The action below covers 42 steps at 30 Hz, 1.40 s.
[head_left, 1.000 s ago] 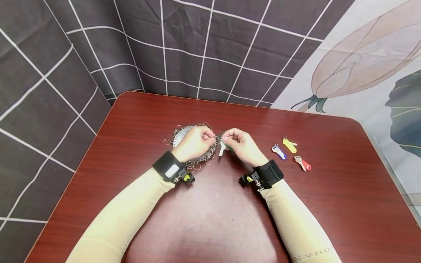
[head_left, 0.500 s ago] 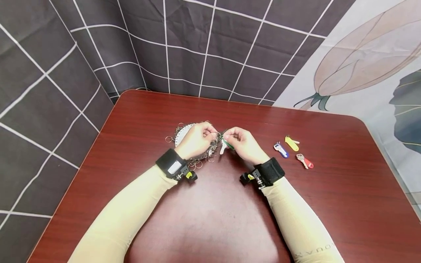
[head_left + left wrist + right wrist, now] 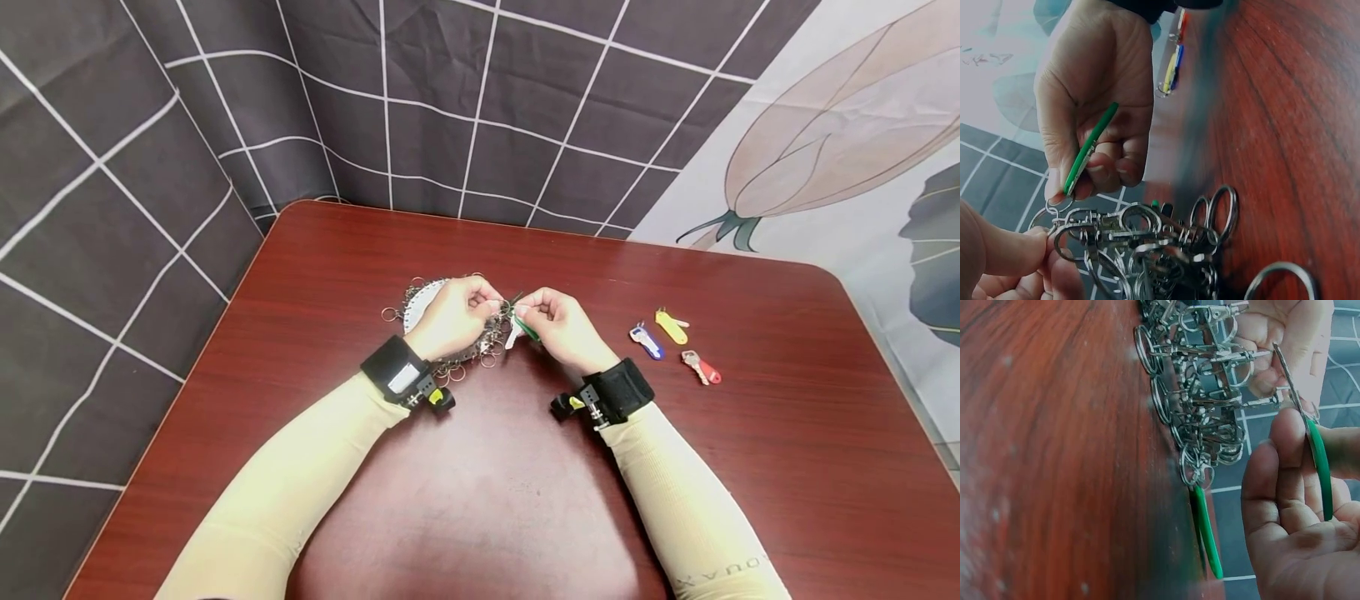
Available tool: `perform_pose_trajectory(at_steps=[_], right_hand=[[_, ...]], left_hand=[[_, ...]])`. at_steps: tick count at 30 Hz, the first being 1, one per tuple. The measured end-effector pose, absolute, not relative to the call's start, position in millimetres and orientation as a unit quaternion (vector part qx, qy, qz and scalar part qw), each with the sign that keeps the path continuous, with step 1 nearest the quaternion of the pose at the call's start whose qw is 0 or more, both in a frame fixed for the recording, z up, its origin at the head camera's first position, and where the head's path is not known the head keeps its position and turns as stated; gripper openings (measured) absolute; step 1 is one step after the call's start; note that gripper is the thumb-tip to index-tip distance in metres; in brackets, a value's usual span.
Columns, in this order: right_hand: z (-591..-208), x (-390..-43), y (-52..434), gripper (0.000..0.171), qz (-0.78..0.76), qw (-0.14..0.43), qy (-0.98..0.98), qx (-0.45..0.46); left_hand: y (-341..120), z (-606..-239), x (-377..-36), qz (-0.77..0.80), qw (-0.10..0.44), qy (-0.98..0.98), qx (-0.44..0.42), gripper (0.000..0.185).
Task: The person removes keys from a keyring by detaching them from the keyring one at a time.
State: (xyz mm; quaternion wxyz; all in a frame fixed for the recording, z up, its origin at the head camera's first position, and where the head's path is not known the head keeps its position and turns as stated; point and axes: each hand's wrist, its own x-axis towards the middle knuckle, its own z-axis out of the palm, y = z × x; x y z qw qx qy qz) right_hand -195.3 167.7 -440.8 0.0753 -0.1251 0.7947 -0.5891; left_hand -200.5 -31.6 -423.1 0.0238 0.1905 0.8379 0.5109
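My left hand (image 3: 452, 320) pinches a metal clasp or ring at the right edge of a round white disc (image 3: 417, 305) fringed with metal clasps and rings (image 3: 1147, 231). Opposite it, my right hand (image 3: 561, 332) holds a green key tag (image 3: 1089, 149) between thumb and fingers, with a silver key (image 3: 513, 332) beside the tag. The tag's small ring (image 3: 1060, 203) lies close to the left fingertips; whether it is hooked on the clasp, I cannot tell. In the right wrist view, a second green tag (image 3: 1206, 531) hangs from the fringe. The left hand covers part of the disc.
To the right on the red-brown table (image 3: 465, 483) lie keys with a blue tag (image 3: 647, 342), a yellow tag (image 3: 671, 326) and a red tag (image 3: 708, 372). A dark gridded cloth (image 3: 450, 108) hangs behind the table.
The head view has shifted slightly, so everything appears a little further right. Both hands keep their pinches at the disc's edge; the key's tilt has changed slightly.
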Motion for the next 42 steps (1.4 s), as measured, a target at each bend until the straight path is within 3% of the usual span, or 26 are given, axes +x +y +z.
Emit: perform_pose_trajectory(at_steps=[14, 26, 36, 42], right_hand=[[-445.5, -196.6, 166.0, 0.006, -0.679, 0.104, 0.721, -0.094], [-447.9, -198.5, 167.2, 0.004, -0.685, 0.096, 0.713, -0.114], [-444.7, -199.6, 169.5, 0.015, -0.676, 0.091, 0.722, -0.118], [-445.3, -197.7, 169.0, 0.020, -0.701, 0.128, 0.689, -0.133]], left_hand=[[-32.8, -424.9, -202.5, 0.492, 0.016, 0.844, 0.212, 0.005], [-31.0, -424.6, -199.0, 0.464, 0.013, 0.857, 0.223, 0.006], [-31.3, -424.0, -202.5, 0.448, 0.029, 0.866, 0.220, 0.009], [-32.5, -421.7, -201.7, 0.428, 0.033, 0.875, 0.223, 0.013]])
